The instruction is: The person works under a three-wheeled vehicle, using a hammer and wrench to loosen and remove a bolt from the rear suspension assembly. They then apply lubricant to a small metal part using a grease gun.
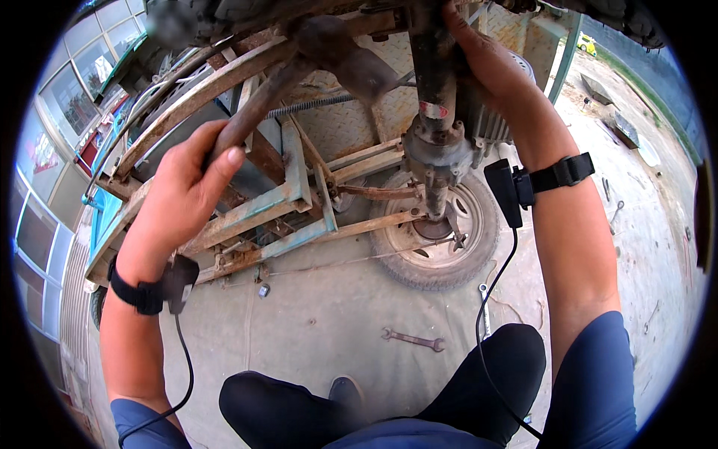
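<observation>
My left hand (187, 179) is closed around the wooden handle of a hammer (366, 73), whose heavy, blurred head is raised beside a dark axle tube. My right hand (486, 63) is up against that axle tube (435, 75), its thumb pointing up along it. The other fingers are hidden behind the tube and past the top of the picture. Below, a greasy gear housing (437, 153) joins the axle tube. Under it lies a wheel (419, 254) with a worn tyre. A finned motor (493, 123) sits just right of the housing.
A rusty, blue-painted frame (277, 202) fills the left and middle. On the concrete floor lie an open-ended wrench (413, 340), a longer spanner (486, 310) and a small nut-like piece (264, 290). More tools (617, 213) are scattered at right. Dark tyres (621, 19) overhang the top.
</observation>
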Action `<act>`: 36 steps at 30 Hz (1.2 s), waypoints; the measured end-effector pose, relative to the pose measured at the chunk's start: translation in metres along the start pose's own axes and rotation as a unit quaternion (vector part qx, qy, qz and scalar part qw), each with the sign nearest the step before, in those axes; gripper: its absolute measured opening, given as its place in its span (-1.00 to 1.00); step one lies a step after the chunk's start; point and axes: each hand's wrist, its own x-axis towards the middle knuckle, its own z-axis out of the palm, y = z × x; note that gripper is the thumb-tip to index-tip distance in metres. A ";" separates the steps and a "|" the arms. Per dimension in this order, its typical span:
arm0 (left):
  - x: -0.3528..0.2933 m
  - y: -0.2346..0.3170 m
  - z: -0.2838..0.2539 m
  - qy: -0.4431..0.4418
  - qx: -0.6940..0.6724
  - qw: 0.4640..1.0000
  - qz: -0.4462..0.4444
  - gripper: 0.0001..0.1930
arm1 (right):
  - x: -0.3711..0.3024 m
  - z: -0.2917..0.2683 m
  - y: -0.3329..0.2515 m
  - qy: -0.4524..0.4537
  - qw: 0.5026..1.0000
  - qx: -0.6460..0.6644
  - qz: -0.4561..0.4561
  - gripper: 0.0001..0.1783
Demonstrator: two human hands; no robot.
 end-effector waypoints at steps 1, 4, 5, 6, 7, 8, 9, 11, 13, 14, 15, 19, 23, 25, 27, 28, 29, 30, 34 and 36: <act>-0.005 0.003 0.002 -0.006 -0.003 1.000 0.020 -0.49 | 0.001 -0.008 0.004 -0.012 0.998 -0.050 -0.044 -0.51; -0.013 0.017 0.002 -0.090 -0.032 0.992 0.080 -0.47 | -0.001 -0.012 0.001 0.055 0.996 -0.018 0.066 -0.62; -0.005 0.017 0.005 -0.111 -0.025 0.991 0.069 -0.48 | -0.001 -0.015 0.001 0.056 0.994 -0.024 0.087 -0.64; 0.001 0.019 0.001 -0.130 -0.010 0.990 0.052 -0.48 | 0.001 -0.012 0.000 0.051 0.993 -0.022 0.105 -0.66; 0.004 0.020 0.002 -0.114 -0.030 0.993 0.010 -0.48 | 0.003 -0.008 -0.001 0.047 0.991 -0.020 0.123 -0.68; 0.006 0.019 0.007 -0.098 -0.050 0.993 -0.031 -0.48 | 0.004 -0.003 0.000 0.024 0.997 0.007 0.068 -0.70; 0.011 0.018 0.012 -0.085 -0.076 0.991 -0.065 -0.48 | -0.001 0.006 -0.004 0.008 1.000 0.027 0.014 -0.71; -0.003 0.022 0.015 -0.098 -0.094 0.991 -0.021 -0.48 | -0.004 0.007 -0.005 -0.005 0.998 0.043 -0.038 -0.73; -0.006 0.024 0.014 -0.114 -0.064 0.988 0.084 -0.45 | -0.004 0.002 -0.002 0.000 0.999 0.029 -0.033 -0.74; 0.002 0.021 0.015 -0.118 -0.085 0.988 0.044 -0.45 | -0.004 -0.002 -0.003 0.029 0.999 0.012 0.010 -0.74; 0.009 0.017 0.013 -0.121 -0.102 0.987 0.000 -0.45 | -0.002 -0.002 -0.003 0.056 0.997 -0.001 0.053 -0.73; 0.010 0.021 0.018 -0.084 -0.125 0.987 -0.062 -0.43 | 0.008 -0.017 0.012 0.031 0.995 -0.093 0.018 -0.71; 0.014 0.020 0.018 -0.110 -0.117 0.985 -0.067 -0.47 | -0.004 -0.012 0.000 0.024 0.933 -0.333 -0.135 -0.65; 0.017 0.014 0.029 -0.081 -0.124 0.988 -0.054 -0.52 | -0.002 0.000 -0.007 0.088 0.987 -0.059 0.123 -0.62; 0.002 0.005 0.035 -0.069 -0.044 0.996 -0.018 -0.54 | 0.004 0.001 0.001 0.082 0.988 -0.062 0.115 -0.56; -0.006 0.000 0.041 -0.064 -0.010 0.998 0.007 -0.55 | 0.006 -0.004 0.005 0.084 0.988 -0.070 0.110 -0.53; -0.016 -0.002 0.047 -0.084 0.005 0.996 0.001 -0.55 | 0.007 -0.011 0.009 0.078 0.989 -0.070 0.103 -0.50; -0.027 -0.009 0.054 -0.099 0.002 0.995 0.014 -0.55 | 0.008 -0.014 0.014 0.069 0.991 -0.065 0.097 -0.47; -0.072 -0.044 0.087 -0.239 0.143 0.960 0.002 -0.61 | 0.001 -0.008 0.002 0.044 0.994 -0.039 0.089 -0.38; -0.092 -0.064 0.101 -0.327 0.194 0.924 -0.048 -0.64 | -0.001 -0.001 -0.002 0.049 0.995 -0.026 0.089 -0.35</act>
